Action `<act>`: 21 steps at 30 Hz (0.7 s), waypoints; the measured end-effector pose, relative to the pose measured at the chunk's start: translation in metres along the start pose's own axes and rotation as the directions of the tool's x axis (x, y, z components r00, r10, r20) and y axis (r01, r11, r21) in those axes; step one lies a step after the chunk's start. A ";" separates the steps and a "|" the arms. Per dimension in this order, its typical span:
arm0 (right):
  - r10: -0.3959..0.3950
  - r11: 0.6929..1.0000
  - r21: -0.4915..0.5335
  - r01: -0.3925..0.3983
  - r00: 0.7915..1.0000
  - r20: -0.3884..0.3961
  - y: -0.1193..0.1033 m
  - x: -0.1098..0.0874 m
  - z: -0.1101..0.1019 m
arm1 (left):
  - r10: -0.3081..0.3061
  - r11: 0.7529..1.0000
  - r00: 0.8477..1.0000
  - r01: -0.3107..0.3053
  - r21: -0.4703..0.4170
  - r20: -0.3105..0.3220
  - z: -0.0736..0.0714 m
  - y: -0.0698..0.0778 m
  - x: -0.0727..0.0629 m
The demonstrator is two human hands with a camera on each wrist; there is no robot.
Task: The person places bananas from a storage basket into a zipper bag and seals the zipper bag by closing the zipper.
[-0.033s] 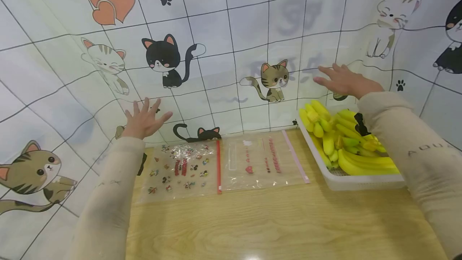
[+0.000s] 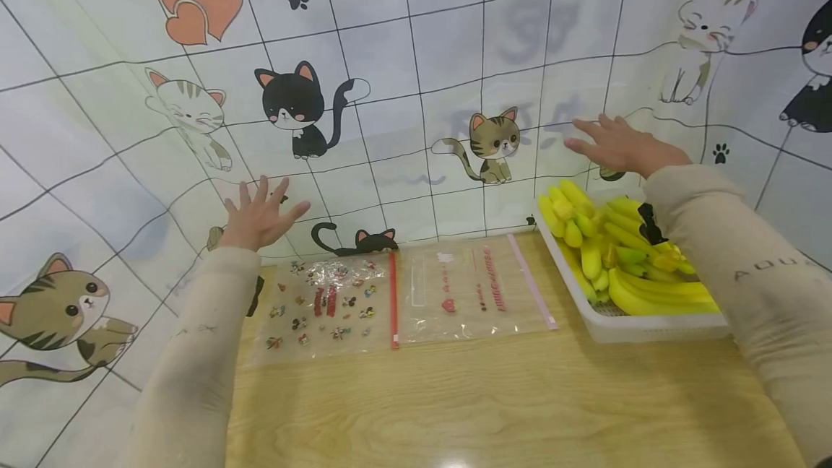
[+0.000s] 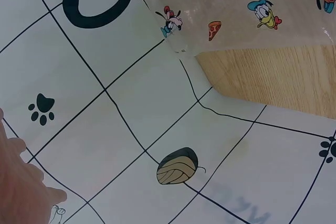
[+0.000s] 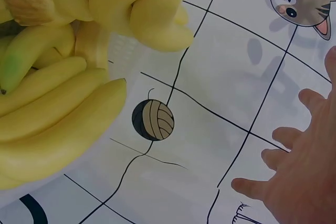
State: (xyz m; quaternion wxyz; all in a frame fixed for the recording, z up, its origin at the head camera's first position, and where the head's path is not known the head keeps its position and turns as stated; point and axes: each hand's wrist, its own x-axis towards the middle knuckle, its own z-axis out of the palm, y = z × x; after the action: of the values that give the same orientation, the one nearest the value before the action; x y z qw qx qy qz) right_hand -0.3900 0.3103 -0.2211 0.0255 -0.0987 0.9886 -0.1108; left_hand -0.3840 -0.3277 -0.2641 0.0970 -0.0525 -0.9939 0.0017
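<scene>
In the head view my left hand [image 2: 258, 216] is raised with its fingers spread, beyond the far left end of the table and nearest to a clear zip bag [image 2: 292, 341] with a red slider strip and cartoon prints. My right hand [image 2: 627, 146] is held out flat above the back of a white basket [image 2: 656, 328] of yellow bananas [image 2: 659, 293]. Neither hand holds anything. Part of the left hand [image 3: 23, 182] shows at the edge of the left wrist view; spread fingers of the right hand [image 4: 299, 166] appear in the right wrist view.
A second clear zip bag [image 2: 468, 320] with a pink strip and red prints lies flat beside the first on the wooden table [image 2: 416, 403]. A white curtain-like sheet [image 2: 442, 42] with cat drawings and grid lines rises behind and at both sides.
</scene>
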 end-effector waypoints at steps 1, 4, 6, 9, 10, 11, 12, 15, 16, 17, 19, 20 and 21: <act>-0.001 1.000 0.001 0.001 1.000 0.005 0.000 0.000 0.000 | 0.000 1.000 1.000 0.000 0.000 -0.001 0.000 -0.001 0.000; -0.003 1.000 0.007 0.003 1.000 0.017 -0.001 0.001 0.001 | 0.002 1.000 1.000 -0.002 0.004 -0.006 0.001 -0.002 -0.001; -0.004 1.000 0.016 0.004 1.000 0.028 0.000 0.001 0.001 | 0.009 1.000 1.000 -0.009 0.004 -0.011 0.002 -0.004 -0.001; -0.008 1.000 0.025 0.008 0.999 0.037 0.001 0.003 0.003 | 0.021 1.000 1.000 -0.021 0.010 -0.020 0.004 -0.005 -0.001; -0.011 1.000 0.025 0.010 0.999 0.038 0.001 0.005 0.004 | 0.025 1.000 0.999 -0.025 0.010 -0.022 0.005 -0.005 -0.001; -0.014 1.000 0.024 0.013 0.999 0.039 0.002 0.007 0.005 | 0.029 1.000 0.999 -0.029 0.012 -0.023 0.006 -0.006 -0.001; -0.016 1.000 0.024 0.016 0.999 0.037 0.001 0.008 0.005 | 0.030 0.999 0.999 -0.029 0.013 -0.026 0.007 -0.007 0.000; -0.031 0.999 0.032 0.030 0.999 0.035 -0.001 0.014 0.009 | 0.017 1.000 1.000 -0.017 0.018 -0.023 0.011 -0.010 -0.001; -0.033 0.999 0.035 0.032 0.999 0.034 -0.002 0.016 0.010 | 0.012 1.000 1.000 -0.011 0.014 -0.020 0.012 -0.011 -0.001; -0.036 0.999 0.041 0.035 0.999 0.032 -0.003 0.016 0.010 | 0.008 1.000 1.000 -0.007 0.008 -0.017 0.013 -0.012 -0.001; -0.042 0.998 0.045 0.041 0.999 0.022 -0.006 0.017 0.012 | -0.001 1.000 1.000 0.000 -0.012 -0.012 0.016 -0.012 -0.001; -0.048 0.998 0.050 0.047 0.999 0.016 -0.008 0.017 0.012 | -0.004 1.000 1.000 0.003 -0.026 -0.010 0.017 -0.012 -0.001; -0.053 0.997 0.050 0.052 0.999 0.009 -0.009 0.016 0.013 | -0.008 0.999 1.000 0.007 -0.040 -0.008 0.019 -0.012 -0.001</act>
State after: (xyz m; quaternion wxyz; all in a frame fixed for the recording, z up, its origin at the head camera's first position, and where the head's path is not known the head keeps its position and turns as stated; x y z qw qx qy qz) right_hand -0.4033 0.2954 -0.2317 0.0302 -0.1245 0.9824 -0.1356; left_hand -0.3879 -0.3397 -0.2823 0.0999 -0.0508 -0.9935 -0.0188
